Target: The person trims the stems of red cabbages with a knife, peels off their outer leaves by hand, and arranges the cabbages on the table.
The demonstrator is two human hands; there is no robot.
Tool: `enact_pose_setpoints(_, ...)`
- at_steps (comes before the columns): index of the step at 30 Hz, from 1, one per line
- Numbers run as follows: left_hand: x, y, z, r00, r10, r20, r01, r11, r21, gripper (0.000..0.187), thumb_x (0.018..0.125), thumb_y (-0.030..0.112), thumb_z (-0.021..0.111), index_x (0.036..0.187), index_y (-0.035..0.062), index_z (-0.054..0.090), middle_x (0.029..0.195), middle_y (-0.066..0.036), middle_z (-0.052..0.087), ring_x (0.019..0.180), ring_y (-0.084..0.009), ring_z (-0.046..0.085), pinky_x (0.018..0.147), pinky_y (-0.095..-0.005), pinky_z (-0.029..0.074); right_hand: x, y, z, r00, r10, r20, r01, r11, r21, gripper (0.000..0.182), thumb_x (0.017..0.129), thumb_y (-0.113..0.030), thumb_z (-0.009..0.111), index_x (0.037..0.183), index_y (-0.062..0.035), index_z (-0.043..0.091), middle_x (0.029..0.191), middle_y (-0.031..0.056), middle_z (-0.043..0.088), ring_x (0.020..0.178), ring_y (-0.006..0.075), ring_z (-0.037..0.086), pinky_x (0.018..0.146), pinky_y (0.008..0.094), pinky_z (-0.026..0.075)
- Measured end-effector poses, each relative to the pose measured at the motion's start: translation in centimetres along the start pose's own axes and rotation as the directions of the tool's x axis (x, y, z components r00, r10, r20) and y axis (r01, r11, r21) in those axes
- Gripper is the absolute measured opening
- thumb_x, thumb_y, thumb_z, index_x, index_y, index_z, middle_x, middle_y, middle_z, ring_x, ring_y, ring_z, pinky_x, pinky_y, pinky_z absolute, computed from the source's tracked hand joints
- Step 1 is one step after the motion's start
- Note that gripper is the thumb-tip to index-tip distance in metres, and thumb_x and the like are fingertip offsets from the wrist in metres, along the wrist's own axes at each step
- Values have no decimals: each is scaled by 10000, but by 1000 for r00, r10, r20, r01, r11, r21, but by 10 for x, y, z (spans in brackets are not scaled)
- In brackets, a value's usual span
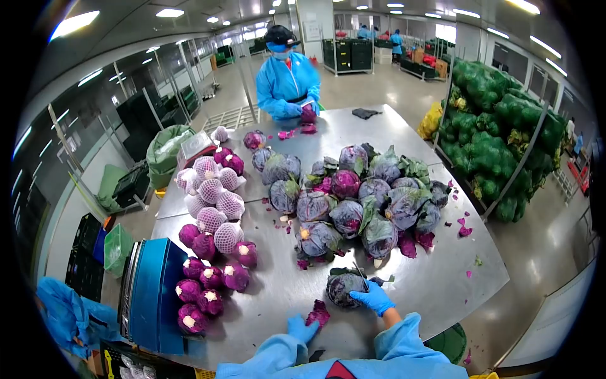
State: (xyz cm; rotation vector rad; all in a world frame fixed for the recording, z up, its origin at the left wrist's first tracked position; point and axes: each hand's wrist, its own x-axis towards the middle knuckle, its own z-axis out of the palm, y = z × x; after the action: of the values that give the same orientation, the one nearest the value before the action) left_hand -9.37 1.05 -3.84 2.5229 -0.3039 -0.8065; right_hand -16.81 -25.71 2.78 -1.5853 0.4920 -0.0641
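A red cabbage [344, 287], dark purple with loose grey-green outer leaves, is seen lying on the near part of the steel table [435, 278], just in front of the person. It is gripped from its right side by the right hand [374, 298], which is gloved in blue, and a thin knife [360, 275] is laid across its top by that hand. The left hand [302, 328], also gloved in blue, is rested on the table with its fingers loosely spread and nothing grasped; a torn purple leaf [319, 312] is found just beside it. Behind the held cabbage, a heap of untrimmed cabbages [360, 202] is piled in the middle of the table, with purple leaf scraps [464, 230] scattered to its right. To the left, trimmed purple heads [202, 284] are grouped beside a blue scale [151, 297], and farther back some heads are wrapped in white foam netting [214, 189]. At the far end of the table, another cabbage is handled by a co-worker in a blue coat [287, 82]. Green net sacks [492, 126] are stacked on the right.
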Motion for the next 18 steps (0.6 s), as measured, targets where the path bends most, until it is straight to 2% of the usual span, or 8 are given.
enact_pose_setpoints(4,-13,-9,116,915,402,-18,-401,909,-113,454,752,242,646,1134,5,579,1107,-215,583,1024,-352,567,877,-440,459,12,5,-4,999,24,41,-23,1000,-19,589,777,-265,779,1242,20,554,1126,97,641,997,185,600,922,327,474)
enact_pose_setpoints(6,-25,54,144,669,666,329,-648,740,-179,509,783,184,652,1252,20,540,1195,-205,567,1116,-329,537,964,-400,424,23,14,-11,980,-31,197,22,999,50,598,784,-263,776,1252,21,537,1131,91,639,1007,185,601,924,323,475)
enact_pose_setpoints(8,-57,115,137,420,863,283,-592,496,-635,409,787,170,590,1153,-14,589,1055,-194,638,1002,-357,583,910,-401,456,16,0,-19,970,81,230,-96,994,55,615,798,-257,763,1282,20,502,1144,94,633,1023,184,597,933,319,469)
enact_pose_setpoints(11,-52,167,72,80,847,526,-687,429,-586,398,811,197,589,1159,4,601,1103,-182,643,1045,-324,580,921,-379,452,9,-5,-24,976,120,181,-104,990,-96,639,795,-226,761,1321,-8,471,1067,71,639,936,169,600,843,297,490)
enact_pose_setpoints(12,-38,173,46,59,872,486,-748,361,-557,341,833,237,597,1100,26,630,1071,-158,657,970,-308,612,885,-365,473,8,4,-25,980,128,153,-118,990,-71,638,784,-220,766,1317,-19,478,1023,58,633,883,157,588,786,286,484)
enact_pose_setpoints(15,-20,168,-21,701,667,-254,-702,582,-411,191,838,241,632,853,51,621,807,-163,608,714,-312,594,657,-398,483,-6,14,-16,992,122,30,-122,993,-1,617,730,-185,787,1272,-66,517,832,-2,578,653,93,488,547,245,402)
enact_pose_setpoints(16,-18,169,-33,648,494,-580,-735,607,-303,169,865,191,623,814,32,596,787,-126,613,654,-284,574,595,-371,465,-29,-16,-4,996,30,84,-52,961,271,563,725,-175,783,1220,-67,539,803,-1,581,606,81,477,510,243,392)
enact_pose_setpoints(18,32,152,-31,549,630,-550,-745,667,21,241,903,258,551,1007,50,613,913,-172,624,808,-372,597,749,-445,484,-27,6,-1,999,38,19,-41,965,260,524,722,-160,780,1186,-74,552,789,0,584,582,92,493,502,251,404)
